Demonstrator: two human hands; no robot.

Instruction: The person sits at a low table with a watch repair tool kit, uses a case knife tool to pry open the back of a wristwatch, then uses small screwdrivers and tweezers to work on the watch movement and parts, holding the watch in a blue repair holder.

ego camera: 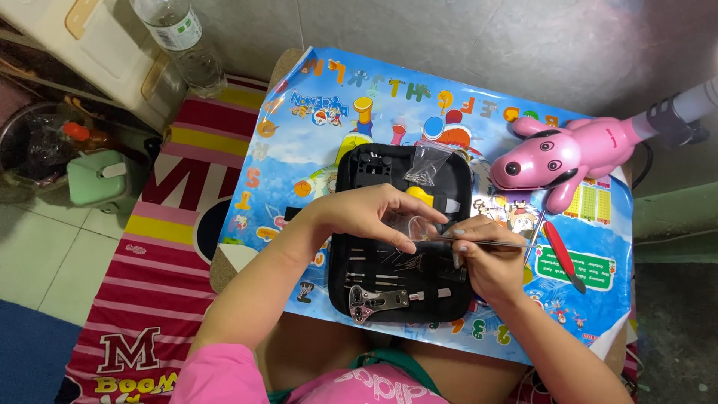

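Head view, looking down over a small table.

Left hand (378, 215): fingers curled inward over the middle of the tool case, thumb and forefinger pinched on a small clear plastic bag (413, 224), which is held just above the case.

Right hand (486, 258): closed in a pencil-like grip on thin metal tweezers (490, 242). The tweezers lie nearly level, their tip toward the clear bag, touching or just beside it; which cannot be told. The rear end reaches out to the right past the hand.

Black zip tool case (404, 299): lies open and flat at the centre of the table, under both hands. Lower half holds a silver case-opening wrench (374, 301) and rows of slim metal tools in loops. Upper half holds a black block holder (370, 166), a yellow-handled tool (420, 196) partly hidden by the left hand, and a second small clear bag (428, 166) with small metal parts.

Table cover (314, 127): glossy blue cartoon sheet with coloured letters around the edge, spread over the table.

Pink dog-shaped desk lamp (561, 153): stands at the upper right of the table, neck leading off to the right edge.

Red-handled tool (562, 254): lies on the cover just right of the right hand, apart from the case.

Off the table, left: red, yellow and white striped mat (157, 247) on the floor; clear plastic bottle (179, 37) at the top; pale green container (97, 178) near the left edge.

Person: pink sleeve (217, 378) at the bottom.
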